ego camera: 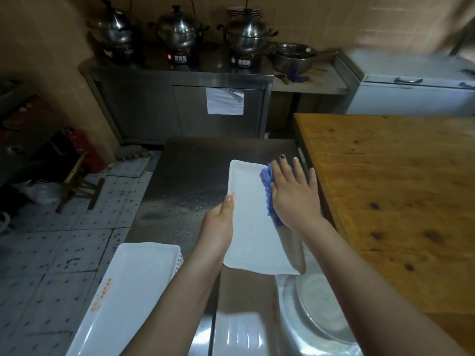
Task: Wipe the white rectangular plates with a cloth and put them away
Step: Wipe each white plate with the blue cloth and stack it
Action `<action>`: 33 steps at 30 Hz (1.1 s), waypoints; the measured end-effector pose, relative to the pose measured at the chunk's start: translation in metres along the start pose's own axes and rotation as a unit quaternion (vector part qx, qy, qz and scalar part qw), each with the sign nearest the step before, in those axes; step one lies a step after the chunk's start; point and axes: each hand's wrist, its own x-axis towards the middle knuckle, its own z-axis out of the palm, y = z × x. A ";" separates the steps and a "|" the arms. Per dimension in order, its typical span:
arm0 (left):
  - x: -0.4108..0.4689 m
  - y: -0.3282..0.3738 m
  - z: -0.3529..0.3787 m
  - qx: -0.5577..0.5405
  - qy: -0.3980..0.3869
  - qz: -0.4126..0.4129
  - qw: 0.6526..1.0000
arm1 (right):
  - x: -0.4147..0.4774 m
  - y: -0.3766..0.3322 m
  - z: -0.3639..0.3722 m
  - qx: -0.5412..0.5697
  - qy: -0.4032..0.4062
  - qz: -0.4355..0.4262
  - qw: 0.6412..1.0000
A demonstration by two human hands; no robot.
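Observation:
A white rectangular plate [252, 222] is held tilted above the steel table [185, 176]. My left hand [221, 224] grips the plate's left edge, thumb lying on its rim. My right hand [295, 194] presses a blue cloth [268, 186] flat against the plate's right side with straight fingers. A stack of white rectangular plates [133, 291] lies at the lower left of the table. Another white plate [239, 332] sits at the bottom edge of the view, under my left forearm.
A round metal basin [321, 314] sits at the lower right. A wooden table [398, 201] stands to the right. Behind are a steel cabinet [180, 109] with three lidded pots, metal bowls [293, 56] and a white chest freezer [411, 86]. Tiled floor lies left.

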 end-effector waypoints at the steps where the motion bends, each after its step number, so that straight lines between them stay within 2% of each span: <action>1: 0.000 -0.001 0.001 0.001 -0.003 -0.003 1.000 | -0.002 0.001 0.001 0.005 0.000 0.010 1.000; 7: 0.002 -0.001 0.012 -0.013 0.012 -0.001 1.000 | -0.013 -0.022 -0.011 0.087 -0.022 0.042 0.995; 10: 0.007 0.005 0.014 -0.035 0.032 0.007 0.999 | -0.039 -0.050 -0.020 0.160 -0.029 -0.030 0.986; 12: 0.011 0.007 0.009 -0.046 0.048 0.013 0.998 | -0.061 -0.061 -0.023 0.176 -0.044 -0.093 0.979; 14: 0.012 0.009 0.001 -0.044 0.051 0.007 0.998 | -0.076 -0.060 -0.022 0.167 -0.071 -0.120 0.976; 20: 0.005 0.012 -0.013 -0.029 0.060 -0.004 0.998 | -0.084 -0.023 -0.017 0.074 -0.075 -0.060 0.993; 24: -0.002 0.010 -0.008 -0.001 0.046 -0.003 0.999 | -0.091 -0.039 -0.014 0.103 -0.059 -0.096 0.988; 27: -0.013 0.004 0.008 0.019 0.020 0.011 1.000 | -0.071 -0.048 -0.014 0.135 -0.017 -0.115 0.984; 31: -0.024 -0.004 0.003 0.002 0.010 -0.008 1.000 | -0.034 -0.025 -0.013 0.046 -0.018 -0.033 0.998; 33: -0.023 -0.004 -0.007 0.004 0.024 -0.019 1.000 | -0.044 -0.013 -0.008 0.041 -0.023 0.003 0.999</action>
